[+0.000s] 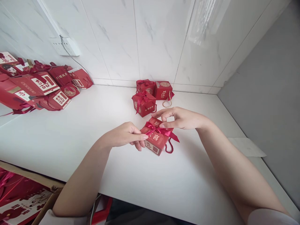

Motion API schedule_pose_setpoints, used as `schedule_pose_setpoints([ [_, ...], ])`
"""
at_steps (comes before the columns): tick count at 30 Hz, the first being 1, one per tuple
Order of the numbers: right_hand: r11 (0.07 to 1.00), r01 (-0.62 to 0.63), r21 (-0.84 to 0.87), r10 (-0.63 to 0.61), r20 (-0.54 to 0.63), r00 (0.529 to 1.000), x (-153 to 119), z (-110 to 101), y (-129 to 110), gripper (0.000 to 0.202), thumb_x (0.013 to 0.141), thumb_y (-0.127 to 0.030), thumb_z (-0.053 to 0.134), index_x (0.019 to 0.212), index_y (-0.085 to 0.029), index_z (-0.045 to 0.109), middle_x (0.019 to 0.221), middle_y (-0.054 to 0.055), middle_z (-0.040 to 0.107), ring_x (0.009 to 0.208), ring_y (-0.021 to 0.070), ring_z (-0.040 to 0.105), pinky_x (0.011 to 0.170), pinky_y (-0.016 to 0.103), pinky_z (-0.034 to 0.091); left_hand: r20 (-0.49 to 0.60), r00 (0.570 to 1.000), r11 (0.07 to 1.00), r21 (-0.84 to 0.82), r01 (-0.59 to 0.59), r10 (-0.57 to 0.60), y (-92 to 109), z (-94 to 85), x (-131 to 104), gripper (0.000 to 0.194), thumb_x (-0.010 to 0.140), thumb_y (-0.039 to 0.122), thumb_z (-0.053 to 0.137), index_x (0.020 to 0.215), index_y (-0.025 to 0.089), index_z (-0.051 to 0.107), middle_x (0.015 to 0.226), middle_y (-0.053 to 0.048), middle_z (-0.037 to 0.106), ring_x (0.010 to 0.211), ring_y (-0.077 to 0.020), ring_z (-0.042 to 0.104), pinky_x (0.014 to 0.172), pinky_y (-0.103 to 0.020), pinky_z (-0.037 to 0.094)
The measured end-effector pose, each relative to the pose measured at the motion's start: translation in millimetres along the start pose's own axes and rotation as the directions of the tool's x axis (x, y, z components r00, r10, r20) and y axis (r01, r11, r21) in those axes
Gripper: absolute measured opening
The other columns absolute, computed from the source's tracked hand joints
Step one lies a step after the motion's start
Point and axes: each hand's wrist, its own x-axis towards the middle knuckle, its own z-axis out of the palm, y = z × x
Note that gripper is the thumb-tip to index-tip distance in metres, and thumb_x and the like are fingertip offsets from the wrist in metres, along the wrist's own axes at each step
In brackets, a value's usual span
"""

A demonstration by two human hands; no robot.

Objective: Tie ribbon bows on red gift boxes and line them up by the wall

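A red gift box (157, 142) with a red ribbon bow (154, 127) on top sits on the white table between my hands. My left hand (131, 136) grips the box's left side and the ribbon there, thumb on top and fingers curled beside it. At the bow's right side, my right hand (174, 118) has its thumb and a finger closed on the ribbon, with other fingers reaching over the box's far edge. A dark red cord handle (169, 146) lies at the box's right side.
Three small red boxes (144, 103) stand behind, near the tiled wall. Many red boxes (39, 84) are piled at the left, below a wall socket (64, 47) with a cable. A cardboard carton (55, 187) holds red packaging at lower left. A white sheet (246, 147) lies at right.
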Motion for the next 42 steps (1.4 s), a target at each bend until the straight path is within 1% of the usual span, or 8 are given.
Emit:
schedule_pose_setpoints([
  [6,0.995,0.000,0.102,-0.002,0.012,1.000,2.0,1.4,1.7,0.025,0.079,-0.030,0.065,0.061,-0.018,0.054,0.126,0.007,0.062,0.111,0.0262,0.060,0.082,0.034,0.047,0.032,0.999,1.000,0.028,0.001,-0.002,0.8,1.5,-0.6,0.044,0.082,0.057,0.058,0.073,0.018,0.076,0.074,-0.008,0.075,0.074,-0.0203,0.072,0.075,-0.030,0.052],
  [9,0.996,-0.024,0.085,0.025,-0.013,1.000,2.8,2.9,-0.4,0.024,0.077,-0.029,0.066,0.059,-0.019,0.054,0.125,0.006,0.063,0.115,0.0283,0.057,0.084,0.036,0.047,0.055,0.998,0.999,0.037,0.010,-0.012,-0.1,1.1,-0.3,0.045,0.082,0.058,0.058,0.075,0.018,0.076,0.075,-0.008,0.075,0.075,-0.0207,0.072,0.075,-0.029,0.051],
  [17,0.999,-0.013,0.041,0.010,0.065,0.998,-0.5,-2.8,0.2,0.030,0.083,-0.048,0.065,0.071,-0.021,0.065,0.124,0.005,0.063,0.134,0.0282,0.042,0.099,0.036,0.040,0.064,0.998,1.000,0.029,0.011,-0.013,-2.2,0.3,1.2,0.044,0.083,0.058,0.057,0.082,0.019,0.078,0.079,-0.009,0.076,0.080,-0.0216,0.072,0.077,-0.030,0.051],
  [26,0.999,-0.016,0.034,0.013,0.072,0.997,-2.6,-3.8,1.3,0.030,0.084,-0.041,0.064,0.066,-0.018,0.056,0.136,0.004,0.056,0.107,0.0230,0.058,0.079,0.033,0.046,0.115,0.993,1.000,0.026,0.016,-0.019,-2.8,0.4,-0.2,0.045,0.080,0.060,0.059,0.076,0.018,0.077,0.077,-0.009,0.076,0.079,-0.0222,0.072,0.073,-0.029,0.051],
  [35,0.997,-0.058,0.050,0.054,0.078,0.995,-2.5,-1.1,0.0,0.025,0.082,-0.040,0.065,0.069,-0.020,0.057,0.110,0.004,0.066,0.094,0.0195,0.059,0.075,0.031,0.045,0.197,0.980,0.997,0.073,0.008,-0.022,-3.2,5.6,1.3,0.040,0.081,0.056,0.060,0.082,0.021,0.079,0.078,-0.007,0.076,0.083,-0.0213,0.071,0.071,-0.026,0.049],
  [38,0.996,-0.089,0.023,0.087,0.096,0.992,-2.7,-0.9,0.5,0.030,0.084,-0.047,0.063,0.074,-0.019,0.060,0.092,0.003,0.067,0.082,0.0174,0.058,0.072,0.031,0.045,0.271,0.962,0.979,0.201,-0.011,-0.045,-7.1,-0.9,-2.6,0.036,0.073,0.056,0.068,0.068,0.022,0.078,0.065,-0.004,0.072,0.058,-0.0164,0.063,0.053,-0.025,0.041],
  [40,0.994,-0.101,0.048,0.095,0.125,0.988,-3.3,-2.1,-0.3,0.032,0.084,-0.051,0.063,0.078,-0.019,0.063,0.093,0.003,0.067,0.083,0.0178,0.059,0.075,0.031,0.046,0.243,0.967,0.960,0.281,0.001,-0.072,-10.7,-9.3,-7.2,0.038,0.069,0.057,0.071,0.058,0.021,0.074,0.055,-0.002,0.066,0.047,-0.0140,0.054,0.046,-0.026,0.034],
  [42,0.993,-0.085,0.086,0.070,0.170,0.983,-4.0,-3.8,-1.8,0.031,0.084,-0.050,0.064,0.080,-0.019,0.065,0.107,0.004,0.067,0.095,0.0197,0.060,0.082,0.032,0.046,0.102,0.992,0.959,0.280,0.037,-0.068,-13.0,-16.2,-10.1,0.042,0.074,0.059,0.066,0.059,0.020,0.072,0.061,-0.003,0.067,0.053,-0.0159,0.057,0.050,-0.026,0.038],
])
